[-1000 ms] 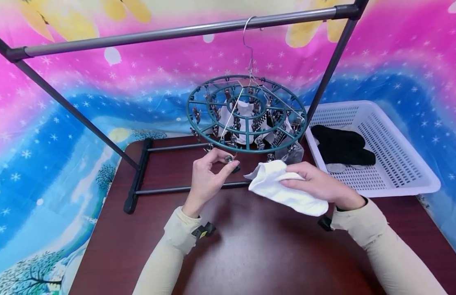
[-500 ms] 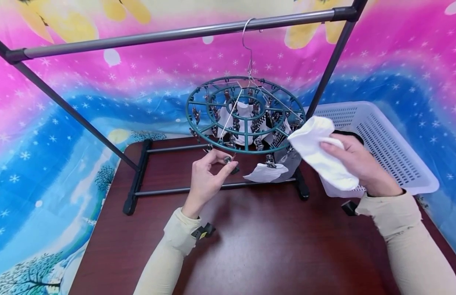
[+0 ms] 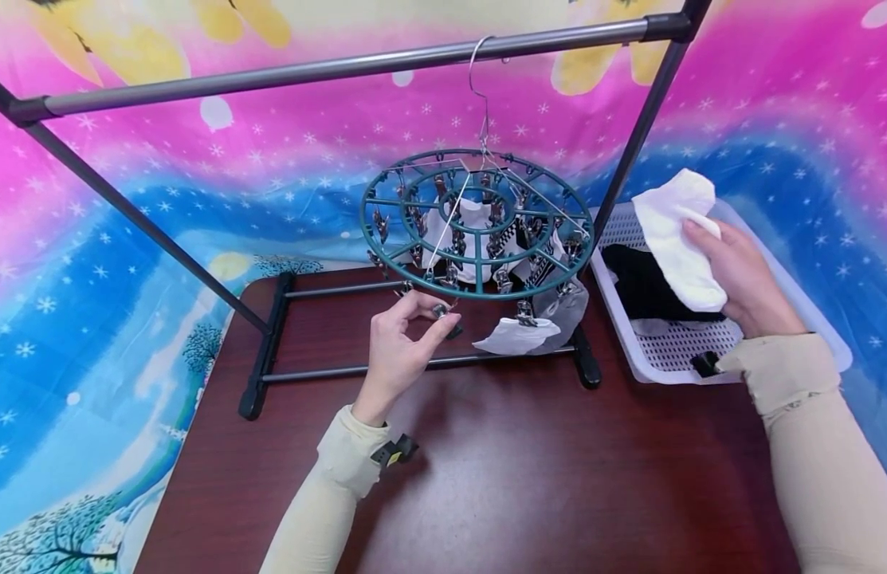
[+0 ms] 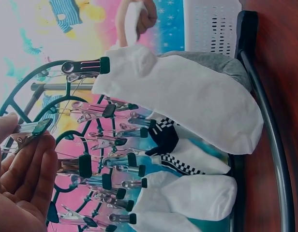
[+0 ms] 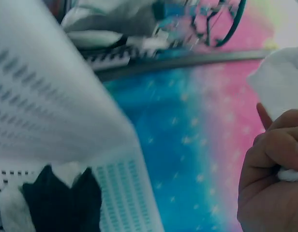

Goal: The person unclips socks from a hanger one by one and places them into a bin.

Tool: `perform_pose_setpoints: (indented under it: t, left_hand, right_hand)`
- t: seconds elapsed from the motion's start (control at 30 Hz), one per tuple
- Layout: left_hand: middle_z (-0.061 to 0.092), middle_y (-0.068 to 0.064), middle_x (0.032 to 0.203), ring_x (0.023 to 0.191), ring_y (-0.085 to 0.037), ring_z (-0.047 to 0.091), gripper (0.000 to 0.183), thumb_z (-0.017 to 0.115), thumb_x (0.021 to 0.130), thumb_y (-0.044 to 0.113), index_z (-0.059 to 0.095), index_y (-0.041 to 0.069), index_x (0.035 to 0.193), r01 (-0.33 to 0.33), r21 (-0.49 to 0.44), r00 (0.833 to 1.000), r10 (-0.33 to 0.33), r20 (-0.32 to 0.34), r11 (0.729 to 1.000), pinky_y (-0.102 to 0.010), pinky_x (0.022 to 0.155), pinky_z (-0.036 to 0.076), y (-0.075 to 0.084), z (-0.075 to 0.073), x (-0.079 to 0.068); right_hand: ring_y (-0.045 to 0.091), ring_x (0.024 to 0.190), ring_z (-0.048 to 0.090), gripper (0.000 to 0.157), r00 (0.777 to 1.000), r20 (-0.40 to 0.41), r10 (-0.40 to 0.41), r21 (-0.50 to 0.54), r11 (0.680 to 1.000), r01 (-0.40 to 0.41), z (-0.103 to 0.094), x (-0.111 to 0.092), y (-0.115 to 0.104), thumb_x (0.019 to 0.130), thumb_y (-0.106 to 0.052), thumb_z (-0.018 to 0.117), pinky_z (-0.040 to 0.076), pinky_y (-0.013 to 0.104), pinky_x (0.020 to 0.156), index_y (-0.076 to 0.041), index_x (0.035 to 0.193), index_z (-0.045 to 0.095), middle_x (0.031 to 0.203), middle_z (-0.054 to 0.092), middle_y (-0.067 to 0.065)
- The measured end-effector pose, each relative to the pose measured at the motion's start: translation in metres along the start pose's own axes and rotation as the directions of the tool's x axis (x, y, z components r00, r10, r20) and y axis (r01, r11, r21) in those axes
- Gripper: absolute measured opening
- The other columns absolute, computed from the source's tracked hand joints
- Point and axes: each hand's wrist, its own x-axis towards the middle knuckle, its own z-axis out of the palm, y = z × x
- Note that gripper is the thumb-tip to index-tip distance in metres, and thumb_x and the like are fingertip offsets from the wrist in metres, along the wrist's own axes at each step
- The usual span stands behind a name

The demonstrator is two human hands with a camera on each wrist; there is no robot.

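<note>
My left hand (image 3: 400,343) is just below the front of a round green clip hanger (image 3: 479,296). Between thumb and forefinger it pinches a metal clip (image 4: 33,128) with dark tips, and no sock shows in it. My right hand (image 3: 755,283) holds a white sock (image 3: 676,239) up over the white basket (image 3: 654,373) on the right. Another white sock (image 4: 187,96) hangs from a clip at the hanger's front, right of my left hand. Behind it, in the left wrist view, hang checkered socks (image 4: 187,164) and more white ones (image 4: 202,195).
A dark metal rack (image 3: 307,72) stands on the brown table (image 3: 486,478), with the hanger hooked on its top bar. Black socks (image 3: 637,279) lie in the basket, partly behind the held white sock. A patterned cloth backdrop (image 3: 113,263) hangs behind the rack.
My right hand has carried the white sock rightward and up, from in front of the hanger to over the basket. My left hand stays on its clip.
</note>
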Motion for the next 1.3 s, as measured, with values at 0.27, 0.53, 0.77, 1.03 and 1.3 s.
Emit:
perform_pose_setpoints:
  t: [0.27, 0.53, 0.77, 1.03, 1.3]
  left_hand:
    - [0.076, -0.005, 0.088, 0.082, -0.014, 0.070, 0.016, 0.083, 0.088, 0.012, 0.074, 0.006, 0.100, 0.007, -0.006, 1.000, -0.007, -0.002, 1.000, -0.026, 0.075, 0.053, -0.002, 0.002, -0.001]
    - [0.077, -0.005, 0.090, 0.082, -0.014, 0.071, 0.016, 0.082, 0.089, 0.014, 0.074, 0.006, 0.100, 0.002, -0.003, 1.000, -0.002, 0.000, 1.000, -0.028, 0.076, 0.055, -0.003, 0.002, -0.001]
    - [0.076, -0.004, 0.090, 0.082, -0.013, 0.070, 0.016, 0.082, 0.089, 0.013, 0.074, 0.006, 0.101, 0.000, -0.003, 1.000, 0.000, 0.003, 1.000, -0.028, 0.076, 0.056, -0.005, 0.001, 0.000]
    - [0.076, -0.005, 0.092, 0.083, -0.014, 0.070, 0.016, 0.081, 0.089, 0.011, 0.074, 0.005, 0.102, -0.004, -0.009, 1.000, 0.004, 0.007, 1.000, -0.024, 0.078, 0.054, -0.005, 0.001, 0.001]
    - [0.076, -0.005, 0.091, 0.082, -0.014, 0.070, 0.016, 0.081, 0.090, 0.012, 0.073, 0.003, 0.101, 0.000, -0.005, 1.000, 0.000, 0.007, 1.000, -0.024, 0.076, 0.054, -0.004, 0.002, 0.000]
  right_hand:
    - [0.004, 0.073, 0.067, 0.040, 0.996, -0.072, 0.049, -0.247, 0.967, -0.065, -0.011, 0.039, 0.006, 0.102, -0.045, 0.062, 0.056, 0.024, 0.059, -0.015, 0.127, 0.054, 0.088, 0.070, -0.011]
    - [-0.001, 0.078, 0.063, 0.059, 0.995, -0.089, 0.051, -0.560, 0.823, -0.093, -0.012, 0.067, 0.029, 0.104, -0.056, 0.048, 0.057, 0.024, 0.066, -0.005, 0.134, 0.052, 0.087, 0.063, -0.023]
    - [-0.001, 0.079, 0.054, 0.067, 0.993, -0.035, 0.108, -0.685, 0.721, -0.103, -0.012, 0.081, 0.047, 0.108, -0.053, 0.038, 0.050, 0.023, 0.068, 0.005, 0.140, 0.047, 0.096, 0.057, -0.009]
    - [0.047, 0.140, 0.040, 0.078, 0.968, -0.027, 0.251, -0.757, 0.627, -0.184, -0.010, 0.094, 0.060, 0.110, -0.052, 0.027, 0.041, 0.059, 0.111, 0.008, 0.159, 0.023, 0.155, 0.033, 0.035]
    - [0.049, 0.144, 0.034, 0.073, 0.934, 0.030, 0.357, -0.772, 0.602, -0.205, -0.014, 0.102, 0.071, 0.112, -0.044, 0.023, 0.038, 0.063, 0.112, 0.004, 0.163, 0.007, 0.161, 0.023, 0.037]
